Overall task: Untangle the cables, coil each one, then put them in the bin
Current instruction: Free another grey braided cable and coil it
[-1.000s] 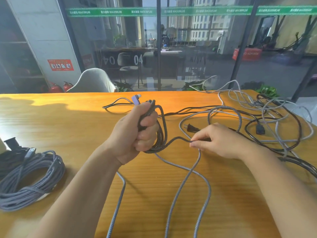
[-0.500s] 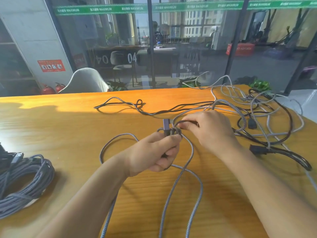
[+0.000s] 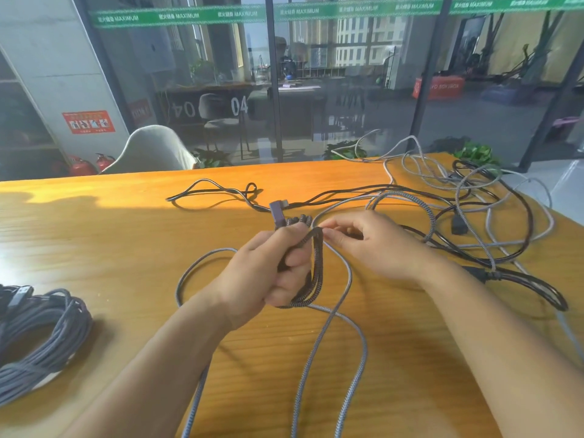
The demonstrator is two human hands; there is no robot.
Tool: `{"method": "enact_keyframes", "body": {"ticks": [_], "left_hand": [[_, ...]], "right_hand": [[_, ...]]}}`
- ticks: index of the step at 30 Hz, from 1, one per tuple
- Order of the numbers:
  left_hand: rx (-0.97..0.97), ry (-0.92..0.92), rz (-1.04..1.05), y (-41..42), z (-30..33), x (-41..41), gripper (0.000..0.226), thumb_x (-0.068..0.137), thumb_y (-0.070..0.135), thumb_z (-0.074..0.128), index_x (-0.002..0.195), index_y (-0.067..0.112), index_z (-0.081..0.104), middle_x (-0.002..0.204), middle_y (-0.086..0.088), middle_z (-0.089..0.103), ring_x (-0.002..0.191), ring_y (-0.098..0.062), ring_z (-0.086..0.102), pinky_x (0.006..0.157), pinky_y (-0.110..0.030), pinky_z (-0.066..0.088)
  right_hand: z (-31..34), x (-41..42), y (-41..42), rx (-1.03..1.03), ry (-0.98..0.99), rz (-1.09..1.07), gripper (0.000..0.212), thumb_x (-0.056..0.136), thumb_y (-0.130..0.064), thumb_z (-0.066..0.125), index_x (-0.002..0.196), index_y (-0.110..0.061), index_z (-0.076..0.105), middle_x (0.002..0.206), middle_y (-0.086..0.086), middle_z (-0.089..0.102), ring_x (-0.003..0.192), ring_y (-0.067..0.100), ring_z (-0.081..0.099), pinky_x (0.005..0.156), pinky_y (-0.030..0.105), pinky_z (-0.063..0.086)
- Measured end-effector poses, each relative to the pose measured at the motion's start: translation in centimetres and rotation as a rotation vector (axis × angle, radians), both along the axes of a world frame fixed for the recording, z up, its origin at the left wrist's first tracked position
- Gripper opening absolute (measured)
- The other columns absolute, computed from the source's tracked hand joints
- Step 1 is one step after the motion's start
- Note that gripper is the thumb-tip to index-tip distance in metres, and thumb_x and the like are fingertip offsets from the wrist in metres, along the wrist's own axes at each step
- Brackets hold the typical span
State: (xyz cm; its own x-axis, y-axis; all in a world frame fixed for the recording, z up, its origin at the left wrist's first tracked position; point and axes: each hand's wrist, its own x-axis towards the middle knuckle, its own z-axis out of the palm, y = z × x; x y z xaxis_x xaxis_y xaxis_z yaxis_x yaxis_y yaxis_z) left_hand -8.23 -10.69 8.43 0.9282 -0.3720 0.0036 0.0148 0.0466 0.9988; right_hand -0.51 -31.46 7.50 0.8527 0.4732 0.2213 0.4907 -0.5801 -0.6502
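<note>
My left hand point(image 3: 268, 273) grips a small coil of grey braided cable point(image 3: 316, 273) above the middle of the wooden table; the cable's purple plug point(image 3: 277, 211) sticks up above my fingers. My right hand point(image 3: 376, 245) pinches a strand of the same cable right beside the top of the coil. Loose loops of this braided cable point(image 3: 350, 349) trail over the table toward me. A tangle of black and grey cables point(image 3: 480, 216) lies at the right. A thin black cable point(image 3: 218, 192) stretches across the far middle. No bin is in view.
A finished coil of grey cable point(image 3: 41, 336) lies at the table's left edge point(image 3: 6, 415). Behind the table stand a white chair point(image 3: 151, 151) and a glass wall. The table's right edge runs under the tangle.
My left hand lifted and turned the coil upright. My right hand came from the table by the black plug to the top of the coil, laying another strand on it.
</note>
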Motion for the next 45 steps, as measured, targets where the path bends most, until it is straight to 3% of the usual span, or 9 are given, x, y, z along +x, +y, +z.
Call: {"method": "enact_keyframes", "body": {"ticks": [4,9,22,28,33,35,38,42,45], "left_hand": [[-0.107,0.016,0.038,0.3,0.8,-0.4,0.051,0.109,0.038,0.037,0.06,0.023,0.04,0.054,0.004,0.025,0.044,-0.01,0.017,0.039,-0.021,0.015],[-0.289,0.034,0.099,1.0,1.4,-0.4,0.051,0.107,0.04,0.032,0.058,0.024,0.039,0.05,0.007,0.023,0.04,-0.008,0.016,0.037,-0.023,0.012],[-0.503,-0.06,0.269,2.0,2.6,-0.6,0.054,0.108,0.038,0.03,0.056,0.024,0.036,0.047,0.008,0.022,0.036,-0.007,0.015,0.037,-0.025,0.009],[-0.309,0.035,-0.103,0.7,1.5,-0.7,0.047,0.098,0.043,0.037,0.055,0.026,0.042,0.044,0.007,0.028,0.035,-0.006,0.019,0.034,-0.021,0.013],[0.025,0.013,-0.301,0.2,1.2,-0.9,0.043,0.099,0.039,0.032,0.06,0.025,0.041,0.048,0.003,0.03,0.041,-0.011,0.019,0.039,-0.021,0.017],[0.15,-0.026,-0.283,-0.4,0.9,-1.0,0.041,0.1,0.039,0.034,0.063,0.021,0.038,0.051,0.0,0.029,0.043,-0.013,0.021,0.041,-0.022,0.019],[0.259,-0.056,-0.154,-0.6,0.4,-0.5,0.041,0.1,0.043,0.038,0.067,0.019,0.038,0.052,0.0,0.028,0.045,-0.014,0.021,0.044,-0.024,0.017],[0.363,-0.096,-0.034,-0.7,-0.6,0.3,0.05,0.112,0.037,0.037,0.072,0.007,0.035,0.058,0.0,0.025,0.054,-0.019,0.018,0.047,-0.025,0.018],[0.356,-0.128,0.057,-0.9,-1.2,0.7,0.054,0.112,0.035,0.038,0.074,-0.003,0.033,0.062,-0.005,0.023,0.059,-0.023,0.018,0.048,-0.026,0.02]], "right_hand": [[0.1,0.2,-1.3,-0.087,0.124,0.049,0.02,0.104,-0.04,0.061,0.103,-0.052,0.077,0.108,-0.003,0.078,0.107,0.026,0.07,0.099,0.054,0.053],[-0.2,0.5,-1.0,-0.36,0.092,-0.023,0.017,0.1,-0.043,0.065,0.111,-0.046,0.079,0.1,-0.025,0.074,0.096,0.004,0.066,0.091,0.038,0.056],[0.2,-1.0,0.8,-0.555,0.074,0.075,0.022,0.101,-0.04,0.066,0.12,-0.04,0.077,0.109,-0.024,0.074,0.101,-0.001,0.063,0.091,0.029,0.054],[0.1,-0.3,1.5,-0.451,-0.077,-0.215,0.016,0.1,-0.044,0.065,0.101,-0.036,0.079,0.089,-0.015,0.074,0.084,0.013,0.065,0.074,0.033,0.052],[0.4,-0.2,1.7,-0.343,-0.468,-0.385,0.055,0.091,-0.074,0.045,0.079,-0.026,0.069,0.077,-0.006,0.066,0.07,0.02,0.055,0.055,0.029,0.032],[0.7,-0.6,1.8,-0.274,-0.592,-0.401,0.066,0.083,-0.084,0.031,0.069,-0.026,0.061,0.067,-0.009,0.057,0.062,0.017,0.049,0.05,0.022,0.019],[1.2,-1.1,1.5,-0.124,-0.711,-0.42,0.057,0.081,-0.078,0.054,0.066,-0.024,0.065,0.06,-0.015,0.049,0.056,0.01,0.043,0.05,0.011,0.012],[1.1,-1.8,1.4,0.003,-0.626,-0.422,0.045,0.076,-0.07,0.075,0.072,-0.026,0.069,0.058,-0.015,0.058,0.057,0.002,0.049,0.052,0.008,0.024],[1.5,-2.4,1.6,0.071,-0.568,-0.39,0.032,0.083,-0.06,0.078,0.08,-0.028,0.074,0.064,-0.017,0.065,0.063,-0.007,0.058,0.056,0.019,0.042]]}}
